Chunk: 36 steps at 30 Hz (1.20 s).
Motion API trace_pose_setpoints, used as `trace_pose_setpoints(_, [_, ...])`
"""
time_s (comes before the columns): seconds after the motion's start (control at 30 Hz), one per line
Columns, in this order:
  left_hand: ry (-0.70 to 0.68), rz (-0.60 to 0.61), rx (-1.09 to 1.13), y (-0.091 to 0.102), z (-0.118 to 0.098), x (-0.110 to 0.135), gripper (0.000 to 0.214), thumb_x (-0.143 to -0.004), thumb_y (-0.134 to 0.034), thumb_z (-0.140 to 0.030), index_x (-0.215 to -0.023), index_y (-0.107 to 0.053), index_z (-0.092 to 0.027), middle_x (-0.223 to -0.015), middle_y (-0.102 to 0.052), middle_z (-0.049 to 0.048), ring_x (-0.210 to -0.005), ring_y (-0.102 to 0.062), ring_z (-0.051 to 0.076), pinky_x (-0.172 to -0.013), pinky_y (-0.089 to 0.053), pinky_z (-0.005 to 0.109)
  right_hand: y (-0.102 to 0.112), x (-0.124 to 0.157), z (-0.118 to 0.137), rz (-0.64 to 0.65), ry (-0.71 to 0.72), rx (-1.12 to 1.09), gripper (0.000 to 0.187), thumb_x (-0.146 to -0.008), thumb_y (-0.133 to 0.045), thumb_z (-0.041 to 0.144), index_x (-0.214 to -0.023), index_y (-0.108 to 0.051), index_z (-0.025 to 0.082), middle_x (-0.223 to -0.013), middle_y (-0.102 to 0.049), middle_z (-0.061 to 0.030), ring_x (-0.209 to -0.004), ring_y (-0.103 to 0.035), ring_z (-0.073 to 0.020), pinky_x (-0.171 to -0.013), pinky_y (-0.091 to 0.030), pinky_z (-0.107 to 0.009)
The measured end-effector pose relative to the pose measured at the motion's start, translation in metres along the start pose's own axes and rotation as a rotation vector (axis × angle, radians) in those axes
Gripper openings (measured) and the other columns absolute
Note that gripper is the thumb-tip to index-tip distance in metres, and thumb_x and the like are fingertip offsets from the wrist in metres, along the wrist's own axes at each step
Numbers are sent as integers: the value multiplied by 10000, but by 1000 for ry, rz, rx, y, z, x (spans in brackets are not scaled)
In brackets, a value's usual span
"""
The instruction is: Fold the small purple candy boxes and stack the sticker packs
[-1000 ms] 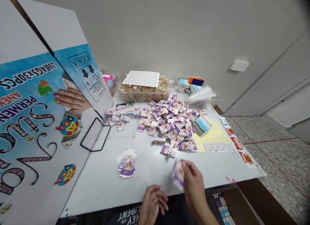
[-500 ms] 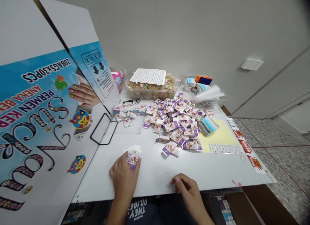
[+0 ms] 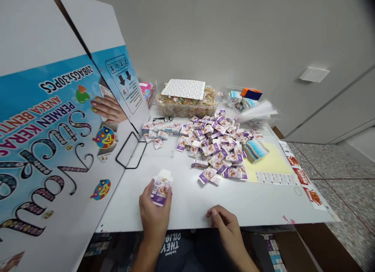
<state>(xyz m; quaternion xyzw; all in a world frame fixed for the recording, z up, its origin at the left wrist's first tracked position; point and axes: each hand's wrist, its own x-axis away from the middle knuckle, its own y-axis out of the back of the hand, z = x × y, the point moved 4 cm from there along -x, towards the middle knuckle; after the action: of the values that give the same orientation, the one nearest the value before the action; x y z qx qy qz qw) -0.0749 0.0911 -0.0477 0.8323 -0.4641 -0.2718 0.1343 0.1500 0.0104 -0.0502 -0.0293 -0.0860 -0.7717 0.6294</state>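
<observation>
Between the thumb and fingers of my left hand (image 3: 154, 212) is a small purple-and-white cardboard box (image 3: 161, 192), its white top flap raised. A second box seems to lie against it, mostly hidden. My right hand (image 3: 226, 223) rests near the table's front edge with its fingers curled in; anything inside them is hidden. Beyond both hands spreads a heap of similar small purple-and-white boxes (image 3: 216, 145). To the left of that heap lies a row of small blue-and-pink boxes (image 3: 161, 127), a few of them loose in front.
A large printed carton (image 3: 64, 120) walls off the left side. At the back stand a clear tub of colourful small pieces (image 3: 187, 107) and a clear tray (image 3: 231, 88) with packs. Glasses (image 3: 164, 118), a black wire frame (image 3: 131, 168) and a yellow sheet (image 3: 272, 159) lie on the table (image 3: 187, 201).
The camera view has shifted slightly. My left hand still holds the box, which has turned a little and shows more of its front. My right hand has hardly moved.
</observation>
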Motion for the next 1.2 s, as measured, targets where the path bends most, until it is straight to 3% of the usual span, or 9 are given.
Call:
trace_pose_setpoints(0.13, [-61, 182, 262, -7, -22, 39, 667, -788, -788, -364, -1324, -431, -187, -1178, -727, 158, -1152, -684, 284, -958, -581, 447, -7, 1, 1, 27, 58, -84, 396, -901, -632, 567, -1017, -736, 203, -946, -718, -82, -784, -625, -201, -713, -524, -296])
trace_pose_setpoints(0.2, [-118, 268, 326, -11, -31, 60, 603, -797, -785, -328, -1282, -453, -189, -1175, -730, 159, -1098, -714, 271, -922, -606, 413, -8, -2, 2, 23, 52, -168, 455, -873, -658, 591, -1124, -714, 215, -965, -724, -77, -746, -628, -191, -693, -541, -302])
trace_pose_setpoints(0.37, [-389, 399, 361, -15, -46, 85, 528, -818, -764, -228, -1274, -501, -192, -1159, -723, 139, -1035, -733, 255, -869, -632, 365, 2, -14, 11, 34, -71, -222, 407, -857, -682, 579, -861, -731, 175, -649, -630, -1, -515, -524, -122, -484, -450, -237])
trace_pose_setpoints(0.57, [-688, 409, 412, -11, -58, 79, 531, -797, -783, -125, -1253, -515, -174, -1186, -711, 180, -1054, -697, 252, -846, -637, 379, 24, -22, 22, 320, -195, -137, 388, -829, -724, 547, -832, -661, 164, -550, -585, 38, -409, -495, -86, -418, -382, -198])
trace_pose_setpoints(0.73, [-829, 615, 435, -7, -63, 79, 464, -821, -780, -148, -1222, -547, -135, -1190, -714, 209, -1032, -682, 251, -848, -638, 379, 42, -22, 19, 601, -244, -52, 290, -803, -781, 434, -838, -684, 163, -625, -610, 32, -496, -472, -75, -440, -369, -176])
trace_pose_setpoints(0.83, [-824, 702, 434, -3, -63, 81, 424, -837, -763, -151, -1206, -554, -149, -1199, -717, 195, -1025, -681, 252, -849, -633, 380, 45, -19, 13, 643, -279, -22, 269, -782, -804, 412, -821, -719, 159, -621, -604, 32, -514, -475, -80, -471, -389, -187])
trace_pose_setpoints(1.0, [-729, 732, 453, -3, -55, 87, 398, -871, -706, -91, -1221, -558, -211, -1075, -762, 96, -853, -718, 174, -781, -613, 283, 40, -11, 13, 628, -253, 45, 265, -817, -774, 418, -807, -769, 153, -631, -634, 6, -512, -479, -90, -487, -384, -211])
trace_pose_setpoints(1.1, [-503, 704, 385, -8, -48, 87, 428, -909, -677, -155, -1308, -536, -225, -1006, -775, 69, -878, -748, 192, -839, -592, 295, 38, -11, 22, 480, -166, 44, 266, -867, -727, 417, -824, -777, 159, -648, -616, 6, -528, -492, -94, -512, -395, -225])
trace_pose_setpoints(1.2, [-225, 895, 328, -19, -48, 94, 252, -950, -602, -242, -1194, -659, -215, -934, -778, 71, -836, -742, 228, -801, -576, 323, 35, -8, 29, 353, -70, -20, 274, -925, -656, 420, -901, -776, 175, -727, -627, -7, -551, -535, -110, -515, -425, -243])
